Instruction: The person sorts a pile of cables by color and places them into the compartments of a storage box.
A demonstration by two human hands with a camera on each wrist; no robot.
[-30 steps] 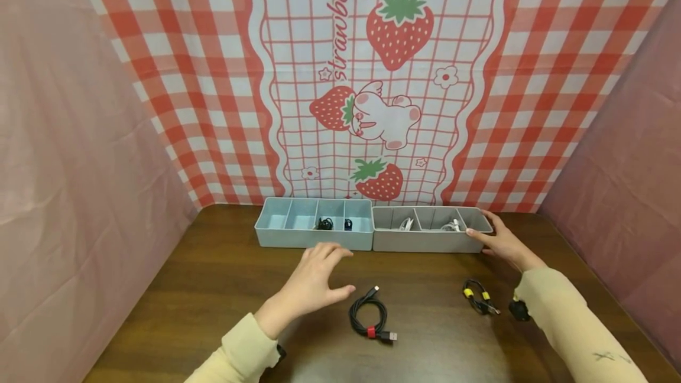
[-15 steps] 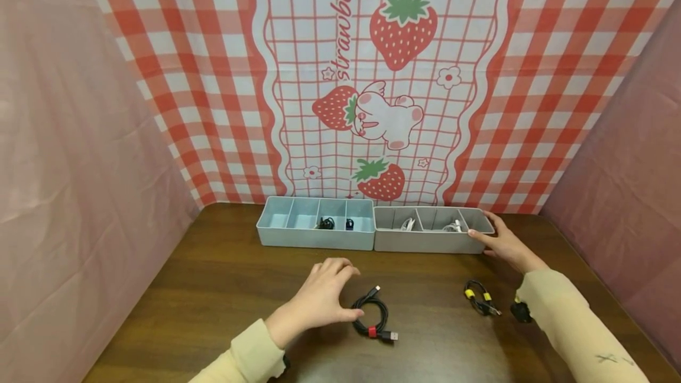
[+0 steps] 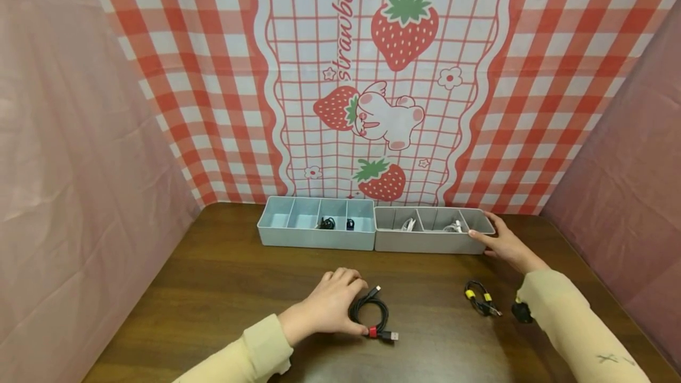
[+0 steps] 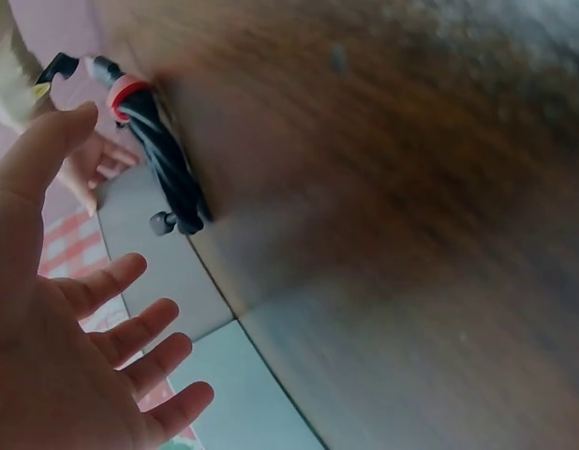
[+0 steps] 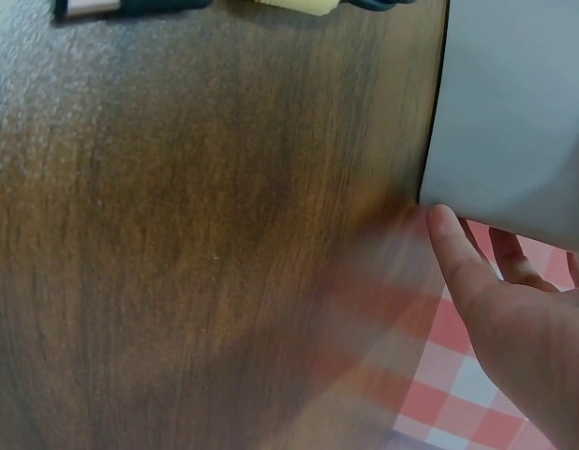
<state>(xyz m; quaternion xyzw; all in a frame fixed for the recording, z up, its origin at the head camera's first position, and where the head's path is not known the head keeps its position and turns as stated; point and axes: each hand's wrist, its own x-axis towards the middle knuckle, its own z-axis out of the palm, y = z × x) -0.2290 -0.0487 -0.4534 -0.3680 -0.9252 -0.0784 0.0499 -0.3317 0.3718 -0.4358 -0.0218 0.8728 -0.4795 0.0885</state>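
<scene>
Left hand point(image 3: 331, 307) has come down beside the black cable point(image 3: 386, 313), fingers spread, grasp not yet made; right hand point(image 3: 508, 248) grips the grey box point(image 3: 425, 243).

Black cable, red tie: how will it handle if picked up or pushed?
The black cable probably bends but keeps its loop, since the red tie binds it. The larger plug juts past the tie, so it may swing. Lying flat, the loop likely slides if pushed.

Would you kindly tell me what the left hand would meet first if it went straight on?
Most likely the red-banded black USB cable, lying just ahead of the left hand; whether they touch is hard to tell.
</scene>
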